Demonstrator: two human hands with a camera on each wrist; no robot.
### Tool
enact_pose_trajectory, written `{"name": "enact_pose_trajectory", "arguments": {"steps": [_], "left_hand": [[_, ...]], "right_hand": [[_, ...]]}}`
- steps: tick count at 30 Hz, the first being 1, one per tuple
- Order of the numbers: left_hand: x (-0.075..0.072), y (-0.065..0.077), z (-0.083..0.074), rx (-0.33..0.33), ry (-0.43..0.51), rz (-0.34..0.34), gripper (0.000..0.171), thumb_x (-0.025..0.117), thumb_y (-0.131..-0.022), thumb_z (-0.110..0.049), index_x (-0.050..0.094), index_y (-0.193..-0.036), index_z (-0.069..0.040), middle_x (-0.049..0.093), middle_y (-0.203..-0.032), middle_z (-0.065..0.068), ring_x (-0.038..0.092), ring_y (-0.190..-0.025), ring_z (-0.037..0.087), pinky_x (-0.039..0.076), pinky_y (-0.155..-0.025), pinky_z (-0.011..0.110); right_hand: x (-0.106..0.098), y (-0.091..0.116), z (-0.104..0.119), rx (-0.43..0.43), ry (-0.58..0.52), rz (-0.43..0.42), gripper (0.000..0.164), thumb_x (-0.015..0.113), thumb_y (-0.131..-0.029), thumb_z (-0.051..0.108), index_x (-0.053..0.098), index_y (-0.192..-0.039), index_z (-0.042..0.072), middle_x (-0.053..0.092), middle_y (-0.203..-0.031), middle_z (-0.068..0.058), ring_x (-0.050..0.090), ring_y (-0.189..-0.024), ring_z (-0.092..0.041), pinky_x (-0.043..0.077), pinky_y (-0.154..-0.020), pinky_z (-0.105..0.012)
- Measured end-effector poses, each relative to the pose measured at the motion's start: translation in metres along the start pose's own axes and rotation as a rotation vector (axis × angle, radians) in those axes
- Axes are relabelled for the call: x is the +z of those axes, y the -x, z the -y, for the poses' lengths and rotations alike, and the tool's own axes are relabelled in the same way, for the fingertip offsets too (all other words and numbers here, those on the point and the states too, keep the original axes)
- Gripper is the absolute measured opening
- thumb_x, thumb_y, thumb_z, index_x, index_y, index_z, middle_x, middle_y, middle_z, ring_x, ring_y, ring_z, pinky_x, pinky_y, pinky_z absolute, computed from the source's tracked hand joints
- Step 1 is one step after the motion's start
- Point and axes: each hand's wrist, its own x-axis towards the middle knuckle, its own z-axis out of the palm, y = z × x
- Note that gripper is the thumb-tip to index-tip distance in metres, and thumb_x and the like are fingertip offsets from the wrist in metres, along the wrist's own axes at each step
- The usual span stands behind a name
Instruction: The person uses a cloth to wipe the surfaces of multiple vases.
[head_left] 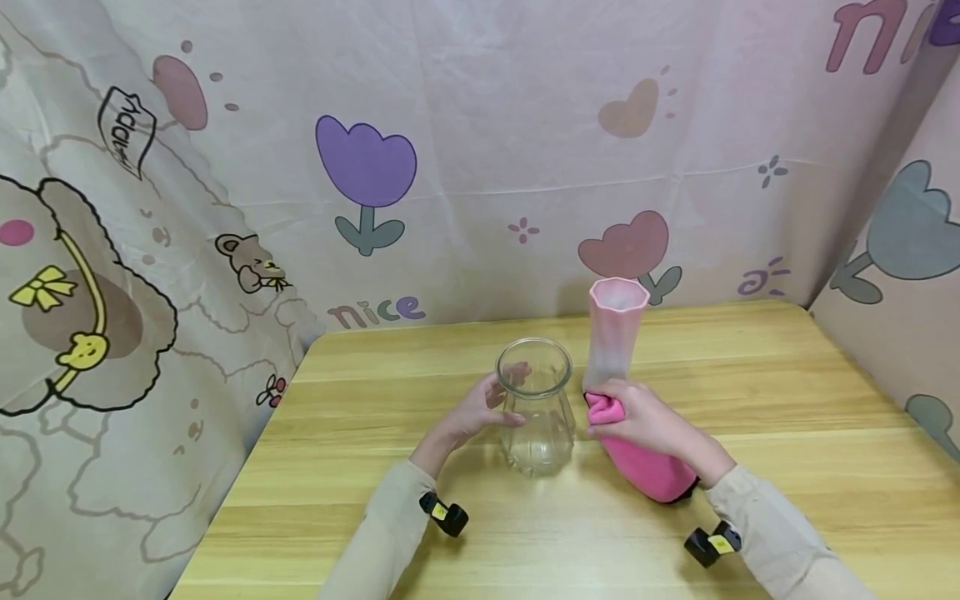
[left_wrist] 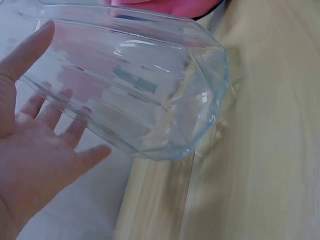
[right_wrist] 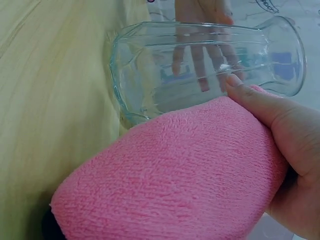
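A clear glass vase [head_left: 540, 446] with a flared rim stands upright on the wooden table. My left hand [head_left: 468, 417] is at its left side, thumb in front and fingers behind. In the left wrist view the thumb and fingers of that left hand [left_wrist: 45, 150] are spread and fairly straight beside the glass. Just right of the vase, my right hand [head_left: 648, 418] grips a pink terry cloth [head_left: 651, 471] with a dark edge. Bunched in the right wrist view, the cloth [right_wrist: 170, 170] overlaps the lower side of the glass vase [right_wrist: 200, 55].
Behind the right hand stands a tall vase [head_left: 613, 342], pink at the top and fading to pale grey below. The table [head_left: 360, 392] meets a printed fabric backdrop [head_left: 480, 158] at its back edge, with more printed fabric at both sides.
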Motion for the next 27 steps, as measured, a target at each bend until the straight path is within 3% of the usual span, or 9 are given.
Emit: {"name": "enact_pose_trajectory", "arguments": {"steps": [6, 13, 18, 22, 27], "left_hand": [[0.002, 0.011, -0.002, -0.039, -0.173, -0.153, 0.066, 0.073, -0.071, -0.006, 0.044, -0.130, -0.001, 0.049, -0.128, 0.016, 0.039, -0.122, 0.031, 0.018, -0.105, 0.056], [0.004, 0.017, 0.001, -0.064, -0.237, -0.156, 0.060, 0.074, -0.071, -0.008, 0.048, -0.126, -0.002, 0.052, -0.122, 0.018, 0.043, -0.117, 0.034, 0.027, -0.103, 0.054], [0.004, 0.016, 0.006, -0.045, -0.210, -0.150, 0.060, 0.073, -0.072, -0.006, 0.047, -0.126, 0.000, 0.050, -0.123, 0.021, 0.041, -0.118, 0.037, 0.028, -0.102, 0.054], [0.004, 0.015, 0.008, -0.039, -0.207, -0.157, 0.060, 0.073, -0.071, -0.005, 0.048, -0.125, 0.000, 0.051, -0.122, 0.020, 0.043, -0.116, 0.036, 0.030, -0.101, 0.053], [0.003, 0.014, 0.008, -0.050, -0.200, -0.160, 0.060, 0.074, -0.070, -0.004, 0.048, -0.124, 0.000, 0.051, -0.122, 0.019, 0.044, -0.116, 0.034, 0.031, -0.101, 0.051]], "right_hand": [[-0.013, -0.007, 0.009, -0.036, -0.054, -0.107, 0.052, 0.078, -0.070, 0.018, 0.058, -0.114, -0.002, 0.063, -0.100, -0.010, 0.059, -0.092, -0.024, 0.051, -0.081, -0.041], [-0.029, -0.020, 0.028, -0.123, -0.106, -0.250, 0.057, 0.078, -0.067, 0.007, 0.056, -0.119, -0.002, 0.060, -0.110, -0.012, 0.055, -0.099, -0.023, 0.047, -0.086, -0.041], [-0.025, -0.027, 0.033, -0.118, -0.140, -0.211, 0.057, 0.078, -0.069, 0.009, 0.055, -0.119, -0.002, 0.060, -0.113, -0.012, 0.054, -0.104, -0.023, 0.046, -0.090, -0.039], [-0.014, -0.029, 0.031, -0.094, -0.175, -0.229, 0.056, 0.078, -0.068, 0.007, 0.056, -0.118, -0.004, 0.060, -0.107, -0.011, 0.055, -0.097, -0.020, 0.047, -0.087, -0.033], [0.008, -0.029, 0.021, -0.069, -0.224, -0.121, 0.031, 0.077, -0.070, 0.010, 0.062, -0.097, 0.003, 0.058, -0.088, -0.002, 0.053, -0.083, -0.013, 0.050, -0.075, -0.025]]}}
